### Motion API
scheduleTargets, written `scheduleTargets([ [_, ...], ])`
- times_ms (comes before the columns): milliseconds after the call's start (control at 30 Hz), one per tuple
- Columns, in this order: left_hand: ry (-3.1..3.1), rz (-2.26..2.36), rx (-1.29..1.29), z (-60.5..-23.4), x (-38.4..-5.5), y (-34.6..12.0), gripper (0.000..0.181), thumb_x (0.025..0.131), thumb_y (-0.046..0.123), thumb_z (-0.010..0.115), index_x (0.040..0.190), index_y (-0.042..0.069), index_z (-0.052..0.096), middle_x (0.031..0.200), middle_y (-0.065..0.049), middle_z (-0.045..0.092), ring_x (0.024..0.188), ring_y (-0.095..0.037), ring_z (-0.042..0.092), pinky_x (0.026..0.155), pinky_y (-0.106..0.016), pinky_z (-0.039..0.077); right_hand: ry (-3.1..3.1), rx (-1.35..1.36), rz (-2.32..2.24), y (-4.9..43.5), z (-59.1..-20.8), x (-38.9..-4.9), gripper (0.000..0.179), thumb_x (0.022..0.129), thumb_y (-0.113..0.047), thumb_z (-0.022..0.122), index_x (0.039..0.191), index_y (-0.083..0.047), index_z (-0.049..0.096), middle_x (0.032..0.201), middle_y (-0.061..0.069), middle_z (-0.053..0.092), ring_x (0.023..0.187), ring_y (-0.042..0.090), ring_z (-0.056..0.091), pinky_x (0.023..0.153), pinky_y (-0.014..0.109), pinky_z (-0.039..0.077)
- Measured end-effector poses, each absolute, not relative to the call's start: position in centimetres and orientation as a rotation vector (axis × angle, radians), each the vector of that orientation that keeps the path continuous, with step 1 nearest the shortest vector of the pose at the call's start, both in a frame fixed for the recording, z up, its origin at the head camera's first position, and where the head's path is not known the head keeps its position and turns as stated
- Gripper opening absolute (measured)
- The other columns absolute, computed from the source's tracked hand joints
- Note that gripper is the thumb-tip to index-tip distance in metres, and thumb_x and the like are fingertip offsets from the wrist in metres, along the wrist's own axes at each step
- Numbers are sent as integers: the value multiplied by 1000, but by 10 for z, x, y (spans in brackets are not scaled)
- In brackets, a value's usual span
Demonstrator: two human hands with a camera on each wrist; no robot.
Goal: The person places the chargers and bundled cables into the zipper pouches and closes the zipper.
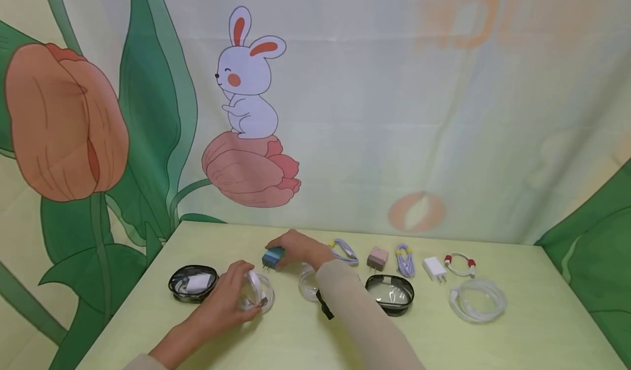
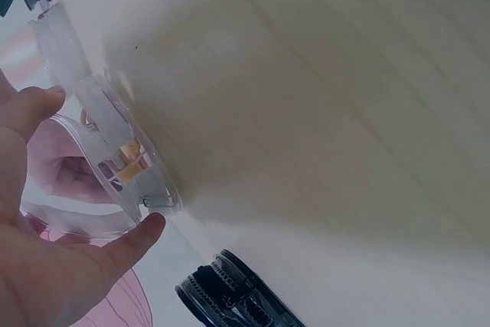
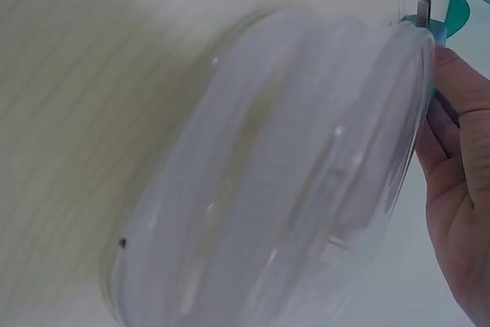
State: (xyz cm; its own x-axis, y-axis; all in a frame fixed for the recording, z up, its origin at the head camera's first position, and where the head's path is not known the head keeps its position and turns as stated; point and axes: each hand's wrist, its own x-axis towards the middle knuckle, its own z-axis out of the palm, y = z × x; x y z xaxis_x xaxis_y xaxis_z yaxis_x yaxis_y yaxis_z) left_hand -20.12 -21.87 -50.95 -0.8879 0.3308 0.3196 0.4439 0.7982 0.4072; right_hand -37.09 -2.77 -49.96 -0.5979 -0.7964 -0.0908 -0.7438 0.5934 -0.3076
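Observation:
My left hand (image 1: 224,299) holds a small clear zip pouch (image 1: 270,290) by its pale rim, thumb on one side and fingertips on the other. In the left wrist view, a small yellow-orange piece (image 2: 130,165) shows through the clear wall. Farther back, my right hand (image 1: 298,248) pinches a blue plug charger (image 1: 273,258) with its metal prongs pointing down. In the right wrist view, another clear round pouch (image 3: 253,174) fills the middle, in front of the right hand (image 3: 459,151); the head view has it partly hidden by the right forearm.
Left of the left hand lies a black-trimmed pouch (image 1: 179,293) with a white charger inside. Rightward are another black-trimmed pouch (image 1: 389,308), a clear pouch (image 1: 478,318), a pink charger (image 1: 377,258), a white charger (image 1: 435,269), purple cables (image 1: 406,260) and a red-ended cable (image 1: 460,255).

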Motion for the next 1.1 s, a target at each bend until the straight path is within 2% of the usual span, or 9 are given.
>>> scheduleTargets([
  [267,-2784,-738,-562,-508,-199,-218,84,73,23,93,137,2,43,138,-17,46,119,-38,52,102,-56,46,2593,-1298,-318,-32,-503,-368,64,85,-27,84,144,-17,60,144,-5,60,124,9,59,104,20,44],
  [533,-2825,-778,-539,-507,-199,-217,83,74,22,92,138,3,43,140,-17,45,121,-38,51,103,-56,45,2644,-1241,-331,-34,-503,-366,56,84,-30,85,136,-18,67,132,-6,68,114,8,63,100,19,47],
  [767,-2828,-776,-532,-507,-198,-217,83,74,22,92,138,2,43,140,-16,45,121,-37,52,103,-56,46,2654,-1240,-355,-30,-503,-366,56,84,-32,85,136,-18,68,132,-5,68,111,8,64,95,19,49],
  [1000,-2799,-767,-554,-509,-199,-217,83,73,22,93,137,2,43,139,-17,46,119,-37,52,102,-55,46,2659,-1236,-339,-24,-495,-362,54,84,-26,86,134,-19,69,130,-6,69,113,8,63,98,20,49],
  [1100,-2775,-749,-575,-510,-200,-219,83,73,23,93,136,1,43,138,-17,47,118,-36,53,101,-54,46,2661,-1252,-349,-22,-493,-360,53,83,-26,86,133,-19,69,129,-6,69,109,6,64,96,19,49],
])
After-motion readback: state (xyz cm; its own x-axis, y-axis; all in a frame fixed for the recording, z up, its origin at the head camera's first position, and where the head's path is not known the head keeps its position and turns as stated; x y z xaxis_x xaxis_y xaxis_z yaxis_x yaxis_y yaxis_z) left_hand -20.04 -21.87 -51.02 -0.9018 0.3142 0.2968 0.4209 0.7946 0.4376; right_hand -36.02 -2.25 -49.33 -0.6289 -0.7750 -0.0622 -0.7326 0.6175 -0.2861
